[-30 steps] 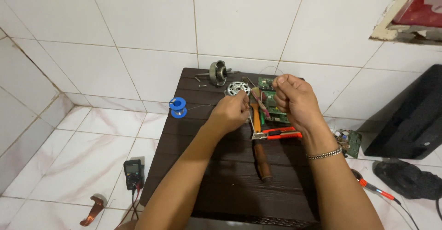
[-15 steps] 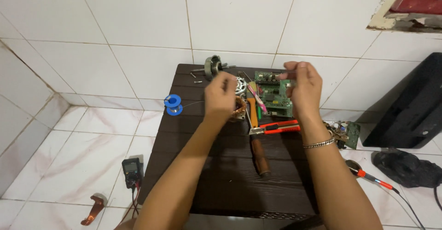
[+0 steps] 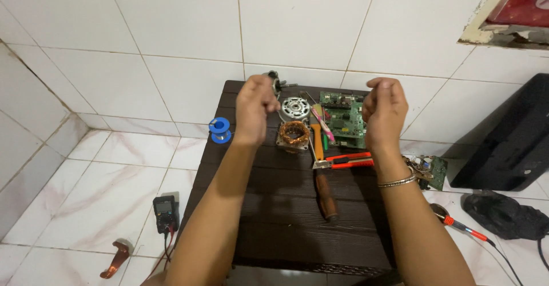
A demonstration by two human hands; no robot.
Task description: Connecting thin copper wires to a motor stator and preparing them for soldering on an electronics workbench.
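Both hands were raised above a dark ribbed table (image 3: 286, 217). The left hand (image 3: 254, 106) was loosely curled, fingers pinched, holding nothing discernible; the right hand (image 3: 384, 111) was likewise half-closed and empty. Between them lay a copper-wound stator (image 3: 294, 135), a round metal motor housing (image 3: 295, 108), a green circuit board (image 3: 344, 120) and a wooden-handled tool (image 3: 326, 190).
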